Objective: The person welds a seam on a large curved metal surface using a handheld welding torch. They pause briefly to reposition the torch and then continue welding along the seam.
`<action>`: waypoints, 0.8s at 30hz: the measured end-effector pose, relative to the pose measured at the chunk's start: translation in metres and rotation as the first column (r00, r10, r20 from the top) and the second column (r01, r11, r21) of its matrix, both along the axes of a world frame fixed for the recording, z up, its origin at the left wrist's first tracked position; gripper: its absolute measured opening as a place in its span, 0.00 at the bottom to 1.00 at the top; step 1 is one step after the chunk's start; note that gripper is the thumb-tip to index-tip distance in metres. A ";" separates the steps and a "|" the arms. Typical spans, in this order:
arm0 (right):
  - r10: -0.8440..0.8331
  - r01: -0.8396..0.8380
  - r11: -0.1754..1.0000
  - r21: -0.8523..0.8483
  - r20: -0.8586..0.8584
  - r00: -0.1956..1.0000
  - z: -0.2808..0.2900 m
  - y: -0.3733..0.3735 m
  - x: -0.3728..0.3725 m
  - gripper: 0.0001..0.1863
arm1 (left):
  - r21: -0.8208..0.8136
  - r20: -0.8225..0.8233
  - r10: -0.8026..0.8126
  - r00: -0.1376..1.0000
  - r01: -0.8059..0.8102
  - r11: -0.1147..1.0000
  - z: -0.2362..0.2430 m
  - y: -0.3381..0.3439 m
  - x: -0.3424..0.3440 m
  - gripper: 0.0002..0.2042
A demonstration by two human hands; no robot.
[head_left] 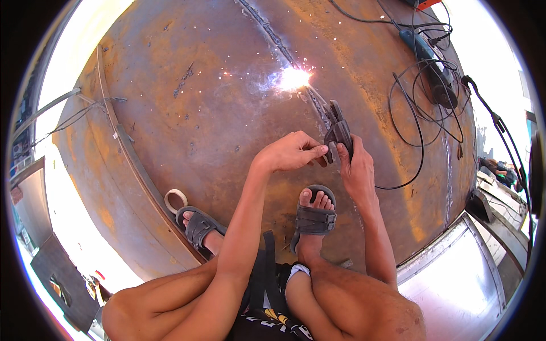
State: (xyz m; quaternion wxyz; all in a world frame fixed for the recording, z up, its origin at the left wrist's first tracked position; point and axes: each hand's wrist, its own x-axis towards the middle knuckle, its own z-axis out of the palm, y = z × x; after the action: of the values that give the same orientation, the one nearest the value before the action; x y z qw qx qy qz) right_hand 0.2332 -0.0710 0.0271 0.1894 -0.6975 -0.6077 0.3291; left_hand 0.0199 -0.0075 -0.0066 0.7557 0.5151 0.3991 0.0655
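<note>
Rusty metal surface [187,125] bears a weld seam [271,34].

Pale ring [167,202], teal-and-black power tool [432,69], curved metal strip [135,163]

A: How was the light?
B: Harsh. The welding arc [294,78] burned out to pure white, with a violet haze [267,83] just left of it.
A: Elsewhere?
B: Bright. Background [88,34] blew out far left and far right of the arc; the metal panel [452,278], below and right of it, threw glare.
A: Sharpness?
B: Rusty steel [199,125] around the arc read clearly. Farthest from it, straight edges bowed and the corners were black.
</note>
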 end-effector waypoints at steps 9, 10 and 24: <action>0.004 -0.004 1.000 0.009 -0.004 1.000 -0.001 -0.001 0.002 0.22 | -0.036 -0.019 -0.061 0.998 0.060 0.998 0.008 0.005 0.001 0.23; 0.004 -0.004 1.000 0.009 0.000 1.000 -0.001 -0.001 0.002 0.22 | -0.055 -0.025 -0.089 0.996 0.088 0.995 0.011 0.007 0.001 0.24; 0.013 -0.013 1.000 0.019 0.012 1.000 -0.003 -0.002 0.003 0.22 | -0.028 -0.020 -0.005 1.000 0.005 1.000 0.001 -0.001 0.002 0.22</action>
State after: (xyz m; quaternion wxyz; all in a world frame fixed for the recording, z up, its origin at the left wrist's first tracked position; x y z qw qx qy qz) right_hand 0.2358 -0.0727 0.0244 0.1903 -0.6937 -0.6164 0.3203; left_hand 0.0216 -0.0084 -0.0061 0.7590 0.5061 0.4063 0.0526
